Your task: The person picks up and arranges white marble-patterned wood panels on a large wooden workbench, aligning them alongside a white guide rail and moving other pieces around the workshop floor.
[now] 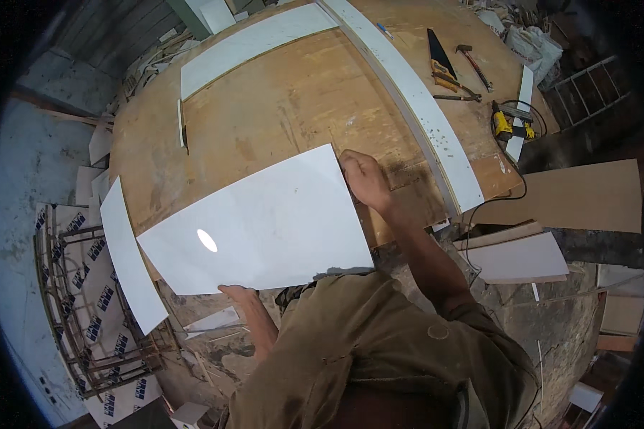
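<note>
A white rectangular panel [265, 222] lies at the near side of the brown wooden worktable [257, 114], its near edge reaching my body. My left hand [242, 293] grips that near edge from below, with most of its fingers hidden under the board. At the panel's right edge, my right hand [363, 177] is closed with its fingers curled around the far right corner. Another white panel [257, 46] rests at the far side of the table, and a narrow white strip [132, 261] lies along the left edge.
A long white board [415, 107] runs across the table to my right. Beyond it are a handsaw [441, 57], a hammer [475, 68], pincers [459, 93] and a yellow-black power tool [504, 123] with a trailing cord. More cut boards [519, 257] lie lower right; a metal frame [68, 307] stands left.
</note>
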Available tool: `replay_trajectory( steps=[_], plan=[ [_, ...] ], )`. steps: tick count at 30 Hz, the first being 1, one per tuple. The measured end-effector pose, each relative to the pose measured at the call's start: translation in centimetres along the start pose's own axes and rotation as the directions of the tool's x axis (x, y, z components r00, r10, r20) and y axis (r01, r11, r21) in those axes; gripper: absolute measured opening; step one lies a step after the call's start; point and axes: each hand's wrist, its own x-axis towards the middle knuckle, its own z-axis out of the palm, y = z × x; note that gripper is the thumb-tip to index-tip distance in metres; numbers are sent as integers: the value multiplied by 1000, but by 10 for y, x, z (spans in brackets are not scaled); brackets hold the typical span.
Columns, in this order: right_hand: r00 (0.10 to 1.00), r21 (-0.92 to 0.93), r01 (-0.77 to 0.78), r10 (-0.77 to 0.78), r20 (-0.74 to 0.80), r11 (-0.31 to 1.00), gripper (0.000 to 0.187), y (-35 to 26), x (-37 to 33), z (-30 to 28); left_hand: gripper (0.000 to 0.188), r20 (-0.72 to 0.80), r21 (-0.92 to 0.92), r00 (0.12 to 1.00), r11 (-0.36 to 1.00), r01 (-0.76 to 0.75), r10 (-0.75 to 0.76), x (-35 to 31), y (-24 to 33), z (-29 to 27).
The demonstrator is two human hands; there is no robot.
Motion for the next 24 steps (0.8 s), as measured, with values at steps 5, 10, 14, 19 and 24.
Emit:
replay_trajectory(
  steps=[5,10,14,19,24],
  plan=[
    [989,175,-144,138,49,974,33,-1,1,-3,73,-52,13,999,1000,-15,16,1,-6,-6],
    [991,39,-133,132,22,990,41,7,0,0,71,-36,25,998,998,-55,56,4,-6,-19],
    [998,-166,-33,42,46,986,40,19,0,-7,69,-48,51,997,997,-65,67,-4,-4,-9],
    [997,-234,-40,55,60,971,37,22,0,-14,71,-50,19,998,999,-47,48,10,-7,-21],
    [992,-120,-38,52,116,992,36,41,8,-20,73,-66,-35,998,999,-16,14,-7,-5,7]
  ],
)
